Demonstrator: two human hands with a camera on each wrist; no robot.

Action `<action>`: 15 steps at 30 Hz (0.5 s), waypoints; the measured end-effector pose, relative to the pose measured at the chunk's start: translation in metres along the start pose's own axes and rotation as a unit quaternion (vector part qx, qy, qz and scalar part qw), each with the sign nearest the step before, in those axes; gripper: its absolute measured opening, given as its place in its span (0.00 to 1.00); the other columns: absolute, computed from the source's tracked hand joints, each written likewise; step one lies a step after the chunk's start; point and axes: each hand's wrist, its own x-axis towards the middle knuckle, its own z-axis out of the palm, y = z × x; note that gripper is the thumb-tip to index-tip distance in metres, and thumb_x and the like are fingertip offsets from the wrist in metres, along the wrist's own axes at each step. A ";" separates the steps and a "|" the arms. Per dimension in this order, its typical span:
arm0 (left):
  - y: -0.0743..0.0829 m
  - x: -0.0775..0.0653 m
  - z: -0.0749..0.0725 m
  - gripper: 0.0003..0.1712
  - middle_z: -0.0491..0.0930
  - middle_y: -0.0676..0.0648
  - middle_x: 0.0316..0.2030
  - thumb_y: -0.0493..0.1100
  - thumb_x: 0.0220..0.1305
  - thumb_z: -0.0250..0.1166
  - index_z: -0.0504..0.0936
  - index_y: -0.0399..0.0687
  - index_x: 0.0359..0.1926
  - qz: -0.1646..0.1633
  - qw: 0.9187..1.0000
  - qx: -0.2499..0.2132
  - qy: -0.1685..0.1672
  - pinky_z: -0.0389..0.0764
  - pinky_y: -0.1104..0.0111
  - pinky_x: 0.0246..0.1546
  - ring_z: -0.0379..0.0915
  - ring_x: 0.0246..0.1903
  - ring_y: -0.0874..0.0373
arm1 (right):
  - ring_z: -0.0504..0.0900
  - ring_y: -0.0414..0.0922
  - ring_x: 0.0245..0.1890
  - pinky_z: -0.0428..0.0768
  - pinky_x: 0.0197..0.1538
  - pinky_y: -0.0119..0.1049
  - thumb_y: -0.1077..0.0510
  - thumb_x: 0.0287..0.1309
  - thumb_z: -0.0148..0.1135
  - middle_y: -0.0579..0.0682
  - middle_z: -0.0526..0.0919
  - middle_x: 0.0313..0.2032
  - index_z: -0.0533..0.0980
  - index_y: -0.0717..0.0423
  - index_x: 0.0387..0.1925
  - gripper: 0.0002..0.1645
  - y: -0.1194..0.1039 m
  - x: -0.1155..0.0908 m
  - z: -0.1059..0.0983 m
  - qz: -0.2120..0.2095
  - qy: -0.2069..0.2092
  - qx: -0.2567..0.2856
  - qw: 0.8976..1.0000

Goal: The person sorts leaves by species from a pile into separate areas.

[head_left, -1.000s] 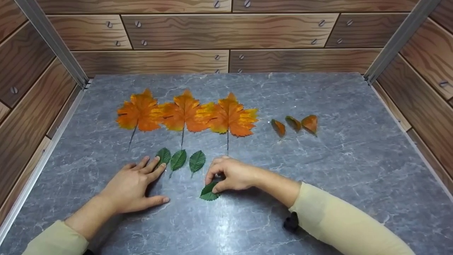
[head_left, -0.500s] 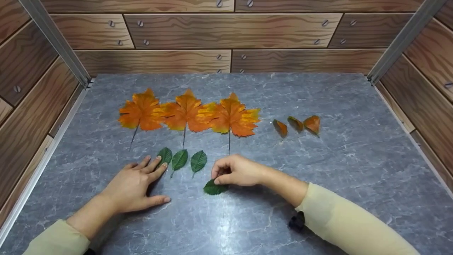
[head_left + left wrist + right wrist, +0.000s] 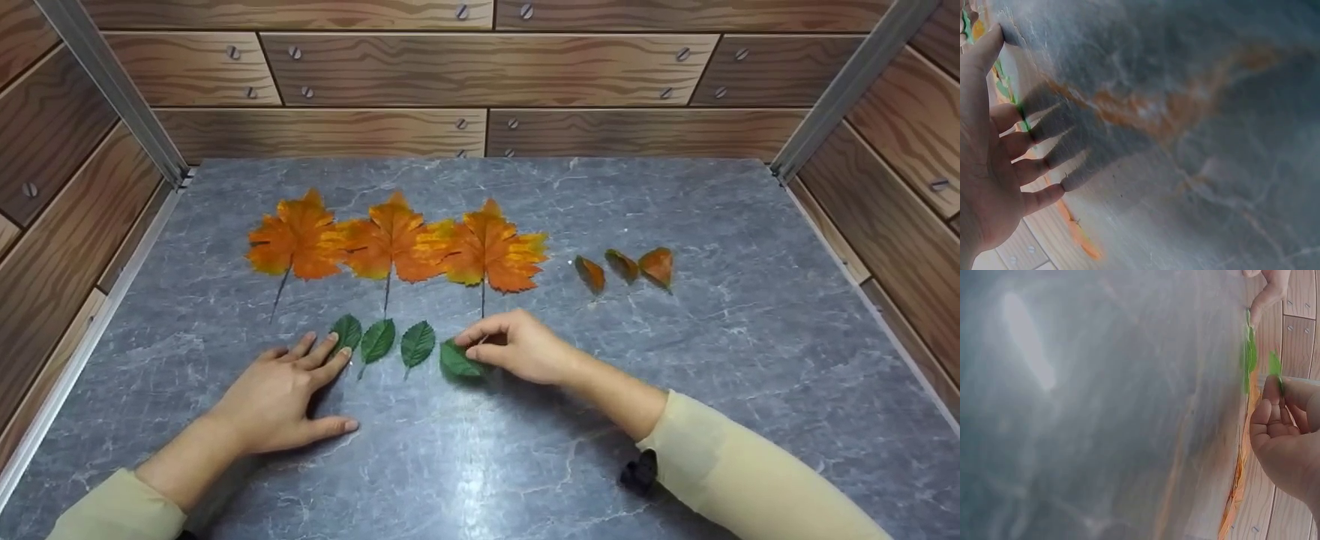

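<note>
- Stem end of green leaf (image 3: pixel 457 361) is hiding under R hand (image 3: pixel 517 346); only the blade is showing at the hand's 9 o'clock.
- R wrist view is mostly blurring into grey tabletop (image 3: pixel 1100 405); leaf (image 3: pixel 1275 365) is showing as a green sliver above curled fingers (image 3: pixel 1269 419).
- L wrist view is giving blurred marble and finger shadows; leaves there are too smeared to make out.
- R hand is pinching the leaf betw. thumb and curled fingers, forearm running in from 4 o'clock.
- That leaf is lying just beside the row of three green leaves (image 3: pixel 377 339), at its 3 o'clock end, below the three orange maple leaves (image 3: pixel 395 240).
- L hand (image 3: pixel 289 394) is lying flat on the tabletop (image 3: pixel 750 360), fingers straight and spread, tips touching the leftmost green leaf, gripping nothing.
- Three small orange leaves (image 3: pixel 624 266) are sitting well apart at 2 o'clock.
</note>
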 end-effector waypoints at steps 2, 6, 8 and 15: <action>0.000 0.000 0.000 0.60 0.67 0.35 0.76 0.86 0.64 0.52 0.71 0.46 0.78 -0.001 1.000 0.000 0.000 0.73 0.34 0.62 0.64 0.73 0.31 | 0.83 0.38 0.37 0.81 0.39 0.29 0.63 0.69 0.69 0.55 0.89 0.53 0.87 0.59 0.57 0.17 0.001 0.000 -0.001 0.005 0.008 0.001 1.000; 0.000 -0.001 0.000 0.60 0.67 0.35 0.76 0.86 0.64 0.52 0.71 0.46 0.79 -0.004 1.000 -0.002 -0.002 0.72 0.34 0.63 0.63 0.73 0.31 | 0.85 0.39 0.36 0.80 0.36 0.28 0.62 0.69 0.70 0.59 0.86 0.59 0.83 0.60 0.64 0.23 0.002 0.002 0.000 0.011 0.008 0.009 1.000; 0.000 -0.002 0.000 0.60 0.66 0.35 0.76 0.86 0.64 0.52 0.70 0.46 0.79 -0.004 1.000 -0.002 -0.004 0.72 0.34 0.63 0.63 0.74 0.32 | 0.88 0.42 0.41 0.83 0.39 0.29 0.62 0.69 0.70 0.61 0.84 0.62 0.81 0.62 0.66 0.25 0.002 0.003 0.001 0.011 0.003 0.017 1.000; 0.001 -0.002 -0.001 0.59 0.66 0.35 0.76 0.85 0.64 0.53 0.70 0.46 0.79 -0.005 1.000 -0.002 -0.002 0.72 0.34 0.62 0.63 0.74 0.32 | 0.89 0.51 0.52 0.86 0.50 0.33 0.63 0.69 0.70 0.65 0.79 0.66 0.77 0.66 0.69 0.29 0.002 0.004 0.002 0.009 -0.007 0.019 1.000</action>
